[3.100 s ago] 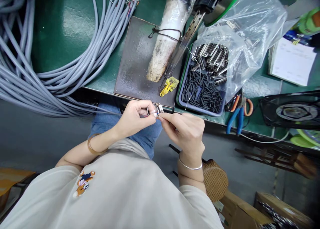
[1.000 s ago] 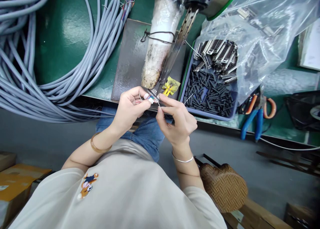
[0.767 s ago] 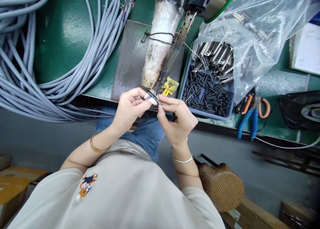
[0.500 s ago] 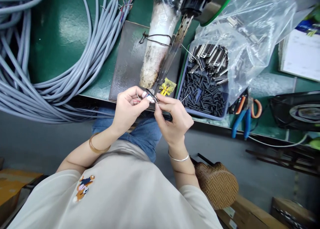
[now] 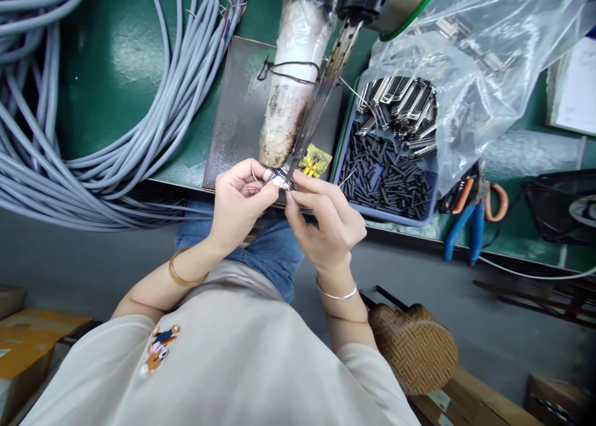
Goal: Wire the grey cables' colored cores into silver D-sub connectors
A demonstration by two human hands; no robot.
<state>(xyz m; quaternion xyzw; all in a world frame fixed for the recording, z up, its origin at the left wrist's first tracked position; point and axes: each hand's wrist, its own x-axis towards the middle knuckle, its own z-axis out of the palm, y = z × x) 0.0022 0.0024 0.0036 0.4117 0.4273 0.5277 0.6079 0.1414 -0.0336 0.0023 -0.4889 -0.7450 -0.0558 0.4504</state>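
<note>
At the bench edge my left hand is closed in a pinch on a small multi-pin connector, partly hidden by the fingers. Thin coloured wires show beside its fingertips. My right hand, also closed, pinches a thin pale wire at the connector's right side. A soldering iron with a perforated metal barrel slants down, its dark tip at the connector. Beside it a scorched white tube, wrapped in plastic film, ends just above my left fingertips.
A blue bin holds metal connectors and short black tubes, under a clear plastic bag. Grey cables lie left. Blue-handled pliers overhang the right edge. A yellow piece sits on the dark plate.
The view shifts slightly, moving the bin and pliers rightward in the picture. Both hands keep their pinch at the connector; the right fingers shift slightly.
</note>
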